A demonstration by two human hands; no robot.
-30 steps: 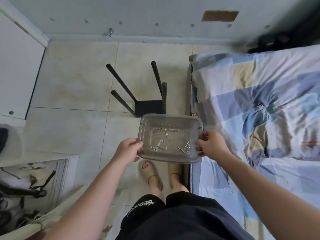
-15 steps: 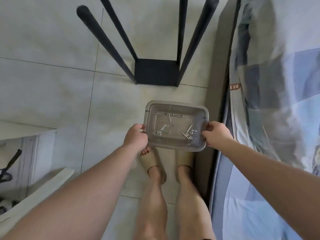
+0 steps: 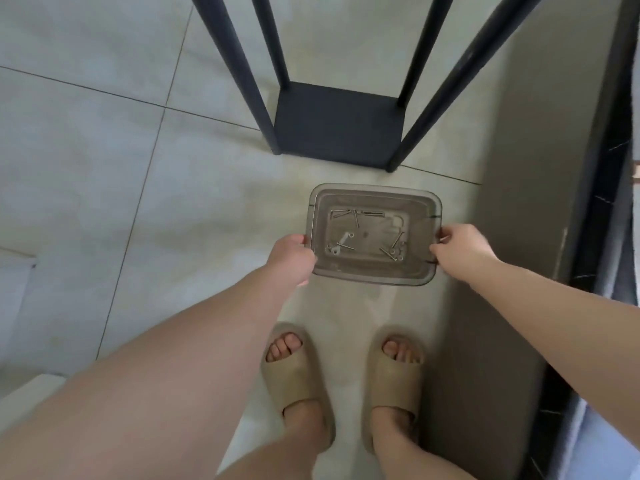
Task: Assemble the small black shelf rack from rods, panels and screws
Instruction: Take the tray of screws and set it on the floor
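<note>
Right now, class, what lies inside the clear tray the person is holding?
Loose silver screws and a small flat wrench lie on the bottom of the tray. The left hand and right hand cover only its side rims; little inside is hidden.

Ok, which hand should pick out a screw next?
Probably right: the right hand only pinches the tray rim near some screws, while the left hand grips its side more fully.

Four black rods point(image 3: 239, 74) run off the top edge, tops unseen. Small screws point(image 3: 372, 213) in the clear tray point(image 3: 374, 275) are too tiny to count. Fingers of the left hand point(image 3: 290, 260) are hidden at its rim
</note>
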